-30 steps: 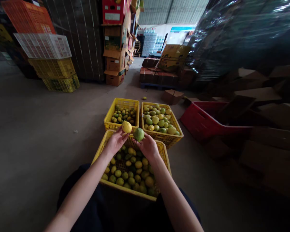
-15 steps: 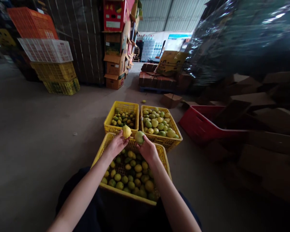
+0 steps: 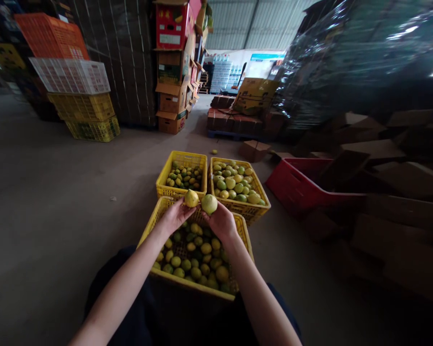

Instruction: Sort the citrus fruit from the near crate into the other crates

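The right hand (image 3: 222,222), curled on a round pale-green fruit (image 3: 209,204), has turned it so a paler side shows, beside the left hand (image 3: 175,215), bent round a plump yellow fruit (image 3: 191,198).

No readable text, even on red carton (image 3: 169,27)

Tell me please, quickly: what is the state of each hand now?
Left hand: closed, holding a yellow lemon at the fingers.
Right hand: closed, holding a pale green lemon.
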{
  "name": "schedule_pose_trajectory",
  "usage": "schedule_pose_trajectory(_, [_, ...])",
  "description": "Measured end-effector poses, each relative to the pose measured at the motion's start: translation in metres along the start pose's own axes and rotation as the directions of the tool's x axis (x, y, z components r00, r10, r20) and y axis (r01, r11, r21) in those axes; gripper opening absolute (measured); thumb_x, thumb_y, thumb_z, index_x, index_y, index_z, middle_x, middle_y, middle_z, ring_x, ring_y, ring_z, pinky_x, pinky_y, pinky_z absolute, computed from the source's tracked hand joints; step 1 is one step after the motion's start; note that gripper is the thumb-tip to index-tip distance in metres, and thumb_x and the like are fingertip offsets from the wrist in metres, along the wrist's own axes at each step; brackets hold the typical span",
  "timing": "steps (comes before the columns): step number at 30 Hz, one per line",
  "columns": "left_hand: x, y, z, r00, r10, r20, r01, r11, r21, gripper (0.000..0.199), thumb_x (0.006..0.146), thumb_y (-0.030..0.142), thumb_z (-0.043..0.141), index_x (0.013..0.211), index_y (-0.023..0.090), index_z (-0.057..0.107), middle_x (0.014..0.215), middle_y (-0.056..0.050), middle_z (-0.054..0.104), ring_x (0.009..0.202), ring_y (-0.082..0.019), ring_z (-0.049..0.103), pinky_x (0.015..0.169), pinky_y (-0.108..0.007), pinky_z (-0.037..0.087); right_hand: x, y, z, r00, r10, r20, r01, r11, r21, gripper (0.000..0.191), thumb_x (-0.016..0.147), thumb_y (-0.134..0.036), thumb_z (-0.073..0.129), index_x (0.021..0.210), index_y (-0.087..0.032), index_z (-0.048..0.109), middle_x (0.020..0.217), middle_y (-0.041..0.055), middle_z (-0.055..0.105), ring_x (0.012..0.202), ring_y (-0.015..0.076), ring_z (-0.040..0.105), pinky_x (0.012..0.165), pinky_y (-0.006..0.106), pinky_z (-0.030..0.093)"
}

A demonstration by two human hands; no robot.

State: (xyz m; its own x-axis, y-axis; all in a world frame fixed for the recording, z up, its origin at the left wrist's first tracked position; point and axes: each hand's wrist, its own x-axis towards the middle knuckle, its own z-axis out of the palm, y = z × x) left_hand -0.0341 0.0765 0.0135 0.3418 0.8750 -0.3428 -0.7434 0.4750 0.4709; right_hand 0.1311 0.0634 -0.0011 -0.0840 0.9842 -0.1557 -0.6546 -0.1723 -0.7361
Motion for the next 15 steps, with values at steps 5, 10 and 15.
schedule_pose_trajectory(5, [-0.006,0.001,-0.002,0.995,0.034,-0.098,-0.029,0.998,0.05,0.015,0.088,0.015,0.059,0.1,0.007,0.066,0.079,-0.008,0.07,0.064,-0.011,0.067,0.057,-0.015,0.056,-0.008,0.003,0.007,1.0,-0.014,-0.018,0.014,1.0,0.008,0.017,0.075,-0.039,0.065,0.078,-0.023,0.068,0.075,0.0019,0.072,0.067,0.0192,0.064,0.06,0.033,0.056])
schedule_pose_trajectory(10, [-0.015,0.003,-0.002,0.998,0.034,-0.055,-0.03,0.997,0.072,0.013,0.087,0.02,0.062,0.085,0.009,0.067,0.074,-0.006,0.068,0.06,-0.008,0.064,0.054,-0.013,0.053,-0.021,0.0,0.014,0.997,-0.029,0.07,0.025,0.998,0.05,0.022,0.079,-0.042,0.065,0.086,-0.021,0.069,0.093,0.0031,0.073,0.071,0.0149,0.065,0.064,0.027,0.056])
schedule_pose_trajectory(15, [-0.023,0.006,-0.005,0.997,-0.028,0.067,0.021,0.994,0.104,0.03,0.089,0.038,0.059,0.093,0.011,0.069,0.082,-0.011,0.071,0.065,-0.013,0.066,0.059,-0.021,0.054,-0.024,-0.001,0.015,0.998,-0.005,0.058,0.003,0.999,0.051,0.026,0.079,-0.048,0.064,0.081,-0.022,0.066,0.08,0.0018,0.072,0.074,0.0184,0.067,0.066,0.032,0.057])
